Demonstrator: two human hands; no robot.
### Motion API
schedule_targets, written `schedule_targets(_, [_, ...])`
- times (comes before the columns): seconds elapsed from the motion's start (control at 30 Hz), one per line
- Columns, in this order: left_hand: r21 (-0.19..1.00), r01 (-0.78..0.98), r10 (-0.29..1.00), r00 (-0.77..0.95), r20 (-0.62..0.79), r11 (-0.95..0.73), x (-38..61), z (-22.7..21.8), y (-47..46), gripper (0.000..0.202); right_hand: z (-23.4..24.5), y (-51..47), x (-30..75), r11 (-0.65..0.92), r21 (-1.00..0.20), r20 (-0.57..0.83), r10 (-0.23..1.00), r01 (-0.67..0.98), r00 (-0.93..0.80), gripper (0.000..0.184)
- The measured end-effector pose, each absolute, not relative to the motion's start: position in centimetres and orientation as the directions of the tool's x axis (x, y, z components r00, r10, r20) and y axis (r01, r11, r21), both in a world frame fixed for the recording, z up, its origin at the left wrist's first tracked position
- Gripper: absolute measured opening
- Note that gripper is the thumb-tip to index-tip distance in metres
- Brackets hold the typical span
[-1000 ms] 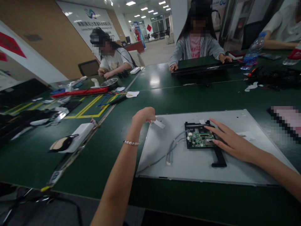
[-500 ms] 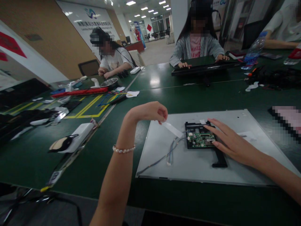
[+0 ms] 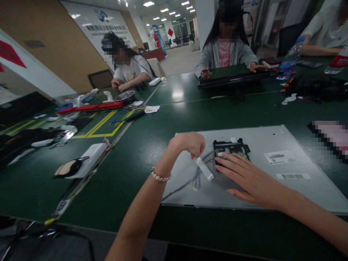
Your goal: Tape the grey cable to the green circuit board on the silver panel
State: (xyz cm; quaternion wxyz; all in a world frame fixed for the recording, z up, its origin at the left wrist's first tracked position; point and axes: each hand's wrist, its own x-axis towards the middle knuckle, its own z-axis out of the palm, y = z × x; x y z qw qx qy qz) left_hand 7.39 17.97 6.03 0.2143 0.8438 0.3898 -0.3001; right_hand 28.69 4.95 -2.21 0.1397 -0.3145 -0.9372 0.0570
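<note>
My left hand (image 3: 193, 144) is closed, pinching the upper end of a white, tape-like strip (image 3: 205, 169). The strip slants down over grey cables (image 3: 187, 186) that lead to the circuit board in a black plastic frame (image 3: 231, 146). Over that board lies my right hand (image 3: 244, 175), palm down with fingers stretched and slightly apart; it hides most of the board and holds nothing visible. Beneath all of this is a flat grey metal panel (image 3: 274, 141), with white barcode labels (image 3: 280, 157) on its right half.
The panel rests on a dark green table (image 3: 168, 116). A white box with a black-strapped item (image 3: 78, 165) lies left. Across the table, a person's hands touch a black monitor-like panel (image 3: 239, 80). A water bottle (image 3: 292, 59) stands back right. Another person sits back left.
My left hand has moved right and down, and the strip's lower end has swung off the board's edge. My right hand has slid left over the board, uncovering the labels.
</note>
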Motion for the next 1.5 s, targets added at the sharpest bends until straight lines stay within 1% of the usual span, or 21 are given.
schedule_targets(0.13, [0.076,0.817,0.575,0.465,-0.673,-0.572,7.6,6.5,17.1,0.023,-2.1,4.8,27.8,0.841,-0.187,0.237,0.541,0.508,-0.807,0.055])
schedule_targets(0.3, [-0.018,0.818,0.691,0.473,-0.546,-0.575,7.7,7.9,15.7,0.026,-1.8,5.1,26.8,0.870,-0.186,0.212,0.489,0.457,-0.846,0.055])
schedule_targets(0.4, [-0.021,0.811,0.704,0.495,-0.510,-0.585,8.0,8.7,15.0,0.029,-1.6,5.3,25.9,0.882,-0.157,0.213,0.469,0.443,-0.857,0.054])
schedule_targets(0.47, [0.008,0.787,0.675,0.534,-0.509,-0.617,8.2,8.9,14.8,0.028,-1.8,5.2,25.4,0.884,-0.146,0.218,0.466,0.444,-0.857,0.056])
schedule_targets(0.6, [0.093,0.700,0.547,0.627,-0.554,-0.708,8.4,8.2,14.8,0.027,-2.4,4.8,24.7,0.884,-0.168,0.196,0.463,0.435,-0.864,0.058])
schedule_targets(0.7, [0.087,0.684,0.483,0.593,-0.644,-0.724,8.5,7.3,15.0,0.023,-2.8,4.7,24.6,0.882,-0.196,0.186,0.463,0.429,-0.867,0.060])
schedule_targets(0.8, [0.097,0.727,0.450,0.518,-0.727,-0.680,8.7,6.4,15.3,0.014,-3.1,4.7,24.7,0.878,-0.224,0.183,0.463,0.422,-0.867,0.061])
schedule_targets(0.93, [0.131,0.810,0.435,0.435,-0.789,-0.572,8.6,5.3,16.0,0.022,-3.3,4.8,24.7,0.878,-0.245,0.184,0.458,0.411,-0.870,0.060])
schedule_targets(1.1, [0.157,0.861,0.418,0.384,-0.823,-0.483,8.1,4.4,16.7,0.025,-3.1,4.7,24.6,0.877,-0.236,0.201,0.466,0.419,-0.862,0.057])
schedule_targets(1.33, [0.189,0.874,0.375,0.375,-0.848,-0.447,8.1,3.6,17.3,0.029,-2.9,4.6,24.5,0.874,-0.214,0.179,0.474,0.436,-0.862,0.055])
schedule_targets(1.5, [0.255,0.860,0.303,0.411,-0.860,-0.442,7.6,3.6,18.0,0.031,-3.1,4.3,24.5,0.871,-0.214,0.191,0.481,0.442,-0.856,0.053])
